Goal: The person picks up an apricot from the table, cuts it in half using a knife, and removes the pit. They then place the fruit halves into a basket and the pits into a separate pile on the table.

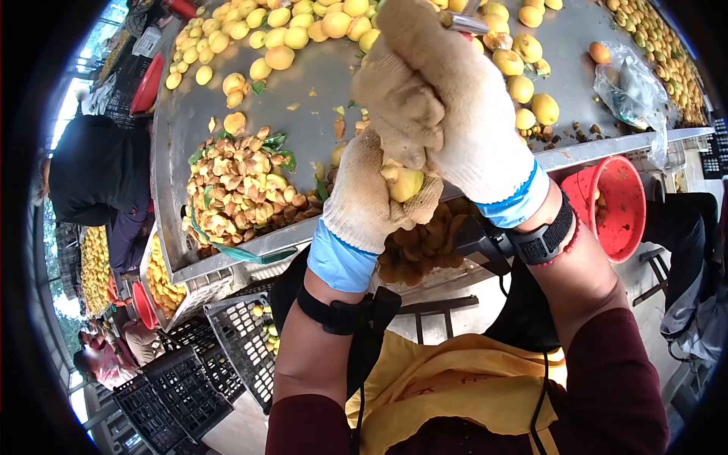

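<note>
Both of my hands wear cream knit gloves over blue liners. My left hand (pixel 371 189) is closed around a cut yellow fruit (pixel 403 183), whose pale flesh shows between the fingers. Above it my right hand (pixel 440 91) is curled in a fist around a metal tool (pixel 464 23); the tool's other end is hidden. On the metal table (pixel 303 106), a heap of cut fruit pieces (pixel 243 182) lies left of my hands, and whole yellow fruits (pixel 296 38) lie beyond them.
A red bucket (pixel 633 208) stands at the table's right edge. A clear plastic bag (pixel 629 83) lies at the table's right. Below the hands sits a container of brown pieces (pixel 425 250). Black crates (pixel 171 394) are at lower left. A person in dark clothes (pixel 98 171) bends at the left.
</note>
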Motion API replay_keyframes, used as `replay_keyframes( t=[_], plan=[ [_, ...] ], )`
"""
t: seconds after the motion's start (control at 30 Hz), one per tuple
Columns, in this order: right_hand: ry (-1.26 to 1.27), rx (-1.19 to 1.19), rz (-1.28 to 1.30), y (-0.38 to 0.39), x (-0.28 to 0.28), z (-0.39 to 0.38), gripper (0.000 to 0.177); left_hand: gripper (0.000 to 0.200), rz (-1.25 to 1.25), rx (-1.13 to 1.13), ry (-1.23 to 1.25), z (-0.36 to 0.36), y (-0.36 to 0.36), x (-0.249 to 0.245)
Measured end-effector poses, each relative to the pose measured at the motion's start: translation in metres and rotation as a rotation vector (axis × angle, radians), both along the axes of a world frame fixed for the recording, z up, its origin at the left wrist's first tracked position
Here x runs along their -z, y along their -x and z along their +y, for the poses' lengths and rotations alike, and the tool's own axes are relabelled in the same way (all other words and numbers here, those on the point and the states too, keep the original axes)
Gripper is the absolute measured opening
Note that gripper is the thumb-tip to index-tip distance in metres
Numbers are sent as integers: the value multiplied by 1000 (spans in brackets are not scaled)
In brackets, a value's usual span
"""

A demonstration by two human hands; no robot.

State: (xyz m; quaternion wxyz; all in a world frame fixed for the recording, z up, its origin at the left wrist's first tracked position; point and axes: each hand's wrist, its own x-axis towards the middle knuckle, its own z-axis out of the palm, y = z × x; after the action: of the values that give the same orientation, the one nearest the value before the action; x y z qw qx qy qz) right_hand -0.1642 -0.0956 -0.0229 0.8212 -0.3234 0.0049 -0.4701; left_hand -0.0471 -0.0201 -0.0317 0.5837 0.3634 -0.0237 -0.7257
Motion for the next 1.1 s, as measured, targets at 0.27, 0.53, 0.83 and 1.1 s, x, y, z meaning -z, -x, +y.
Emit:
replay_keyframes(
  t=[0.27, 0.53, 0.83, 1.1],
  plan=[
    [-262, 537, 208, -5, -71, 2, 51, 29, -379, -40, 451, 6, -5, -16],
    [-369, 725, 661, -21, -92, 19, 43, 21, -966, -133, 431, 20, -5, 0],
    [-173, 446, 196, -25, -52, 23, 23, 24, -1650, -382, 602, 18, 3, 2],
    [227, 717, 376, -34, -43, 37, 37, 36, -1870, -573, 683, 12, 18, 6]
  ],
)
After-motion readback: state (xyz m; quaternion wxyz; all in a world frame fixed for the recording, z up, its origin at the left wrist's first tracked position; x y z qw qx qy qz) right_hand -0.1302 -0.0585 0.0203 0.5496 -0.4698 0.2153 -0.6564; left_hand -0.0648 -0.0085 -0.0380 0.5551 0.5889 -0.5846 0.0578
